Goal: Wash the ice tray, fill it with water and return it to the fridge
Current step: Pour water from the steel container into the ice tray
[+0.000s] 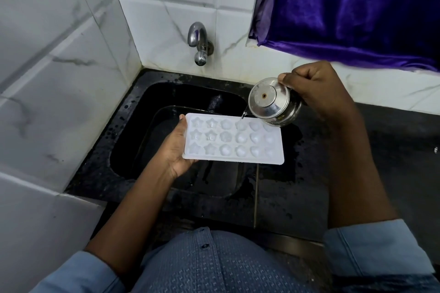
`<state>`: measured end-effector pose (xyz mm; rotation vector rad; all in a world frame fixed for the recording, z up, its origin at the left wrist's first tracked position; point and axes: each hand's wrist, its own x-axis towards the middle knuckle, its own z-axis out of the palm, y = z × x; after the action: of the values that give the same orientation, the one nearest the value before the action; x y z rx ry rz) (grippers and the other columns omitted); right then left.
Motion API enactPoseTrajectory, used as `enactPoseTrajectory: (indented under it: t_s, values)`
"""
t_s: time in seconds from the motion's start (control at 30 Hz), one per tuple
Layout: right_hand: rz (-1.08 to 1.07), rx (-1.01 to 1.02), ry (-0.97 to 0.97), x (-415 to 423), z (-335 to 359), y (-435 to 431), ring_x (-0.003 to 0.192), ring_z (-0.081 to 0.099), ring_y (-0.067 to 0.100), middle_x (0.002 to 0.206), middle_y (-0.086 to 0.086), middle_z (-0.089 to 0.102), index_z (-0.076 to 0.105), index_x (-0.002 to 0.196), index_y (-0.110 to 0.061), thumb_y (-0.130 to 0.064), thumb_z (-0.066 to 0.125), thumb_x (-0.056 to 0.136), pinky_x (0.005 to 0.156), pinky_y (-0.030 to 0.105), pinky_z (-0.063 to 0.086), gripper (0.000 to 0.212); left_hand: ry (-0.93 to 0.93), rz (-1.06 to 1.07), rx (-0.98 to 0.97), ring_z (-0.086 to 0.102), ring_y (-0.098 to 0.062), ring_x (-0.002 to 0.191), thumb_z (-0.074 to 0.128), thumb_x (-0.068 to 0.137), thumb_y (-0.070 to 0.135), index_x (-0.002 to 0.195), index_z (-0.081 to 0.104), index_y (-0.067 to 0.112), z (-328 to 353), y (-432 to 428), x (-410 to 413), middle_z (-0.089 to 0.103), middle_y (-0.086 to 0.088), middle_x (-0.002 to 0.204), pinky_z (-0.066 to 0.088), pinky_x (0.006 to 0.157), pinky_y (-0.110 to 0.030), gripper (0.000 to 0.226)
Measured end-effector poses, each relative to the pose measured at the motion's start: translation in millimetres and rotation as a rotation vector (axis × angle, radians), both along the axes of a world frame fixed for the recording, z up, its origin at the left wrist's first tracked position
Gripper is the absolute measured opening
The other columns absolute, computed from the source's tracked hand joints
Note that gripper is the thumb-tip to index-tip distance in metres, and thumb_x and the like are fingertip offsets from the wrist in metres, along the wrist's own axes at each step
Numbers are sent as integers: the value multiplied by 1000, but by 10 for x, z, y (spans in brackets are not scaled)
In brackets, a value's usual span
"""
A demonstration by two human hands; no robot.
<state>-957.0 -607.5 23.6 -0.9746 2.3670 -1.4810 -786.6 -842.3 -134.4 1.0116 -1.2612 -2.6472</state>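
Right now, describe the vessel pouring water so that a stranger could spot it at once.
Start at the black sink in the tiled corner; at its right edge the right hand grips a small round shiny steel pot, tilted above the white plastic ice tray. Unlike the wall-mounted chrome tap, it shows its circular base and spills a thin stream onto the tray.

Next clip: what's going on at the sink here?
A person is filling a white ice tray over a black sink. The left hand holds the tray by its left end, roughly level. The right hand grips a small steel pot, tipped so a thin stream of water lands on the tray's far edge. No water is visibly running from the tap. The tray has not yet gone to the fridge.
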Motion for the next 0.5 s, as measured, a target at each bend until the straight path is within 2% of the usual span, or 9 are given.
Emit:
enactPoseTrajectory:
  t_s: [0.13, 0.27, 0.5]
  values:
    - [-17, 18, 1, -2, 27, 64, 50, 29, 12, 60, 10, 32, 43, 66, 16, -20, 69, 100, 51, 22, 31, 56, 15, -3, 8, 76, -34, 116, 31, 105, 71, 134, 71, 16, -5, -13, 4, 76, -14, 131, 67, 79, -48, 74]
    - [-31, 28, -15, 15, 21, 89, 58, 31, 22, 62, 13, 34, 44, 67, 17, -20, 69, 99, 58, 32, 31, 55, 32, -5, 34, 75, -34, 118, 31, 106, 71, 137, 69, 15, -7, -20, -5, 75, -15, 133, 67, 80, -47, 74]
    - [-32, 37, -7, 27, 38, 103, 60, 30, 25, 62, 17, 31, 42, 67, 17, -22, 70, 99, 61, 36, 31, 58, 44, -16, 35, 75, -33, 117, 31, 106, 71, 138, 68, 15, 5, -11, -11, 75, -15, 133, 66, 79, -47, 74]
